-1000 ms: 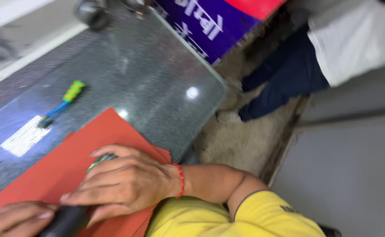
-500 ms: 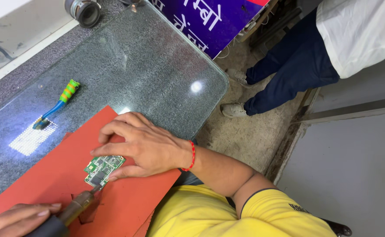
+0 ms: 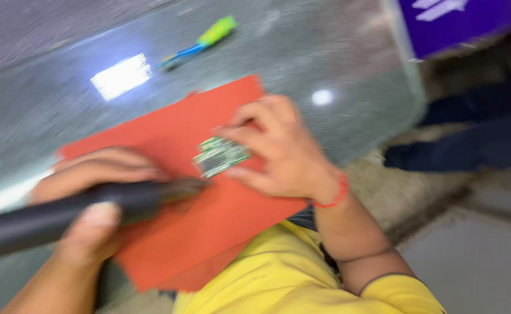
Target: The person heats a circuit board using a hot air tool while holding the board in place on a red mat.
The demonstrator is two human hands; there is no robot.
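head view, right hand pinching circuit board, left hand gripping black tool

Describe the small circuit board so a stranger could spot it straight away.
Start at the grey stone counter and find the red mat lying on it. Near the mat's middle, the right hand pins a small green circuit board, with a black tool's tip beside it. It is the only green, patterned piece on the plain red.

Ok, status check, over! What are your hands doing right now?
Left hand grips black hot-air tool, nozzle at green circuit board. Right hand pins board on red mat. Nothing between nozzle and board.
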